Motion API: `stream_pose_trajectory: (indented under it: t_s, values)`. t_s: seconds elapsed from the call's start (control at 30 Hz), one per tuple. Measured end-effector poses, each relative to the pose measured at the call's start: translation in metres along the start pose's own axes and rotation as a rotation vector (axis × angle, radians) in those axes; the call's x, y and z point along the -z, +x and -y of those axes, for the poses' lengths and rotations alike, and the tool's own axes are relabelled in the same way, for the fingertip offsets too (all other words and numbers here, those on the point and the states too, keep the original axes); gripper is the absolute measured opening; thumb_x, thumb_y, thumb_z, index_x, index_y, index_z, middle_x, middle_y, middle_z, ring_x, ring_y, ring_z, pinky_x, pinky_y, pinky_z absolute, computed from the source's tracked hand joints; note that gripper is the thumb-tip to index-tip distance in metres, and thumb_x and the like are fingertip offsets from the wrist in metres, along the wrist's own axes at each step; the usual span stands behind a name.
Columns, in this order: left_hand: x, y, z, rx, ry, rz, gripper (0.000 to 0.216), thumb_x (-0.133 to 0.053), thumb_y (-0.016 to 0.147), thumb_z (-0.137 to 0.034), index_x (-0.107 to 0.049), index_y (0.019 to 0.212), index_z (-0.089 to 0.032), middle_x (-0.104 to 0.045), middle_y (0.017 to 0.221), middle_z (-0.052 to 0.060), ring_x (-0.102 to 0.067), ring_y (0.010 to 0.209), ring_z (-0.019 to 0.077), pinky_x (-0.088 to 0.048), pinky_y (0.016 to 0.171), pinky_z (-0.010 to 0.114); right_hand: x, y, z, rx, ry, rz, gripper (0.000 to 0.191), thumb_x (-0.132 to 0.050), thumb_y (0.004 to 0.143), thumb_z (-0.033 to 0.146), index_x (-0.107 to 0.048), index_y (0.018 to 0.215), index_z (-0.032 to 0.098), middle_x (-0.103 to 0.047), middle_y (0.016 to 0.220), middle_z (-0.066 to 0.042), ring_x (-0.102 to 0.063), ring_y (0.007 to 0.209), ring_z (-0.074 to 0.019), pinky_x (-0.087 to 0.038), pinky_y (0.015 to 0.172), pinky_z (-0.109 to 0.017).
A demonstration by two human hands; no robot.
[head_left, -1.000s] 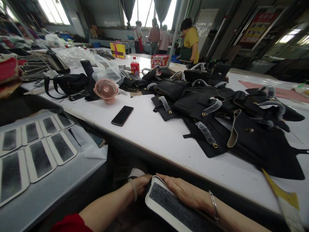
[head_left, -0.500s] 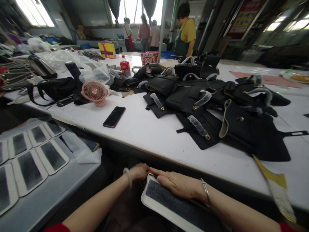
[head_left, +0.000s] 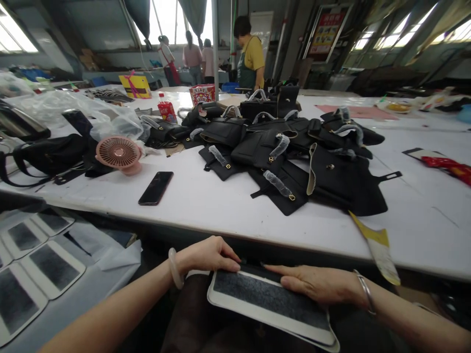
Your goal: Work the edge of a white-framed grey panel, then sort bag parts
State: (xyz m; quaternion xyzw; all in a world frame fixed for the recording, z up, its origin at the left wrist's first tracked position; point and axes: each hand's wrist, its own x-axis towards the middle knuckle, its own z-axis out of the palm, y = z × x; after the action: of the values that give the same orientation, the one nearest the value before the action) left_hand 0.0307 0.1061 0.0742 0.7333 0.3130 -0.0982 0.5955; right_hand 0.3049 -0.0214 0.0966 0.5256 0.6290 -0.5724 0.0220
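A bag panel [head_left: 270, 297] with a dark grey middle and a cream border rests across my lap, tilted toward me. At its upper left edge my left hand [head_left: 210, 255] is closed, the thumb on top and the other fingers partly hidden behind. My right hand [head_left: 316, 283] grips the upper right edge, thumb on the face and index finger stretched along the far side. Between the hands a black strip shows along the panel's far edge. Similar panels [head_left: 55, 264] lie on a grey sheet to the left.
Ahead is a white table [head_left: 206, 215] bearing a pile of black bags [head_left: 257, 147], a phone [head_left: 156, 188], a pink fan [head_left: 119, 154] and a red-labelled bottle [head_left: 166, 109]. A yellow-and-white strip [head_left: 379, 250] hangs over the front edge. A person in yellow [head_left: 252, 54] stands beyond.
My hands have moved apart: the left now holds the panel's upper left edge, the right has slid rightward along it. The panel has turned more level, and the view has swung right.
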Motion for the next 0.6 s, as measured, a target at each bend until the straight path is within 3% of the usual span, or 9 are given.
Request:
stream_pose_trajectory:
  t_s: [0.23,0.33,0.43,0.53,0.6]
  values:
    - [0.002,0.015,-0.007,0.086,0.025,0.126,0.044,-0.07,0.067,-0.04,-0.077,0.103,-0.016,-0.073,0.077,0.003,-0.062,0.067,0.018,-0.046,0.061,0.025,-0.001,0.002,0.008,-0.021,-0.017,0.009,0.057,-0.044,0.094,0.053,-0.041,0.144,0.027,-0.047,0.147,-0.008,-0.045,0.133,-0.032,-0.032,0.111,-0.048]
    - [-0.007,0.023,-0.02,0.027,0.119,0.109,0.039,-0.068,0.071,-0.039,-0.077,0.103,-0.019,-0.073,0.077,0.001,-0.062,0.068,0.0178,-0.044,0.06,0.024,-0.008,0.011,0.009,0.015,0.123,-0.093,0.059,-0.054,0.088,0.057,-0.051,0.138,0.026,-0.053,0.142,-0.008,-0.047,0.132,-0.034,-0.03,0.112,-0.049]
    - [-0.021,0.027,-0.037,-0.094,0.198,0.062,0.036,-0.064,0.077,-0.035,-0.075,0.109,-0.023,-0.075,0.093,0.0,-0.064,0.085,0.0204,-0.046,0.075,0.026,-0.014,0.01,-0.007,0.064,0.299,-0.186,0.059,-0.058,0.083,0.063,-0.062,0.129,0.026,-0.06,0.136,-0.006,-0.05,0.129,-0.0312,-0.029,0.113,-0.044]
    - [-0.04,0.026,-0.052,-0.227,0.266,-0.032,0.036,-0.061,0.081,-0.029,-0.071,0.116,-0.025,-0.071,0.115,0.002,-0.061,0.106,0.024,-0.042,0.095,0.03,-0.032,0.005,-0.035,0.063,0.55,-0.324,0.08,-0.03,0.087,0.077,-0.062,0.127,0.016,-0.066,0.127,-0.012,-0.058,0.12,-0.0276,-0.039,0.107,-0.041]
    - [-0.053,0.023,-0.058,-0.309,0.327,-0.071,0.035,-0.06,0.084,-0.03,-0.07,0.118,-0.026,-0.07,0.119,0.003,-0.061,0.109,0.025,-0.042,0.097,0.031,-0.055,0.005,-0.052,-0.007,0.75,-0.478,0.095,-0.012,0.086,0.08,-0.06,0.127,0.01,-0.068,0.119,-0.017,-0.064,0.11,-0.0283,-0.048,0.096,-0.043]
